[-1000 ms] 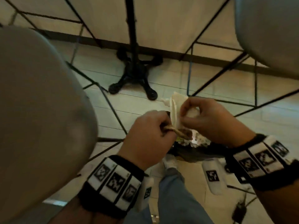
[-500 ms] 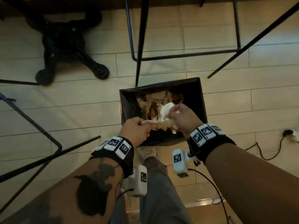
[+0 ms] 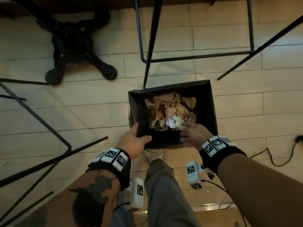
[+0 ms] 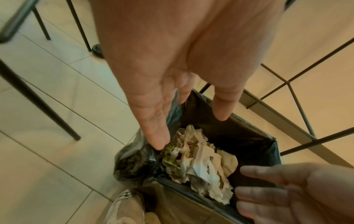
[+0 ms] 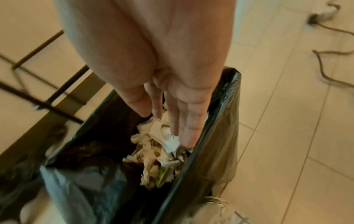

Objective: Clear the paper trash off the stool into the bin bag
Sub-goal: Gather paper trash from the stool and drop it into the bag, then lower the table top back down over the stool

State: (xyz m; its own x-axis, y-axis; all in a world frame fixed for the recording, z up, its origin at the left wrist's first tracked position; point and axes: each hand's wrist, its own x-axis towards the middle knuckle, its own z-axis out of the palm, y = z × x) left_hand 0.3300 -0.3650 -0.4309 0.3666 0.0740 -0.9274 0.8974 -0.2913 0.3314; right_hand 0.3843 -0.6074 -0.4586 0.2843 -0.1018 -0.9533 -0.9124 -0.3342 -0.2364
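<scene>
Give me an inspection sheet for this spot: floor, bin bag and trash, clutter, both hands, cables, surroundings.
Surface: pale tiled floor; the stool seat is out of view.
Job's things: black plastic bin bag lining a rectangular bin, crumpled white and brown paper trash lying inside.
Clutter: nothing seen loose on the floor.
Hands: left hand open and empty at the bag's near left corner; right hand open over the paper, fingers straight, holding nothing.
Cables: dark cord trailing on the floor at the right.
Surroundings: thin black metal stool legs, black cast table base.
</scene>
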